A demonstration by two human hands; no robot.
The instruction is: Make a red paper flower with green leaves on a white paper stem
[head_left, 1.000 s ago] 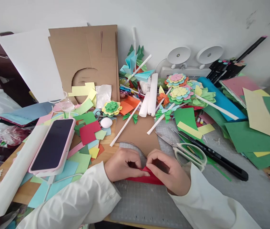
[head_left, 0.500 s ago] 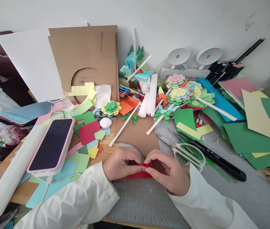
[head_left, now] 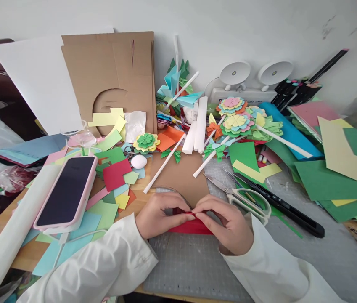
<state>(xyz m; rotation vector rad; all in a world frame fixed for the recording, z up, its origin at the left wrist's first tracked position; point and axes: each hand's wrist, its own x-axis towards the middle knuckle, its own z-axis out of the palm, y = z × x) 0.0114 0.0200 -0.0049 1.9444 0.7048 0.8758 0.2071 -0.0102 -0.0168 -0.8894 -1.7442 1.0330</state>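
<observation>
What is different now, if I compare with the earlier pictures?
The left hand's thumb has moved up to the upper edge of the red sheet, close to the fingertips of the right hand. Both hands still hold it. The scissors, phone and cardboard stayed in place.

A craft desk (head_left: 23,261) (paper flowers (head_left: 236,125), cutting mat (head_left: 181,265)).
</observation>
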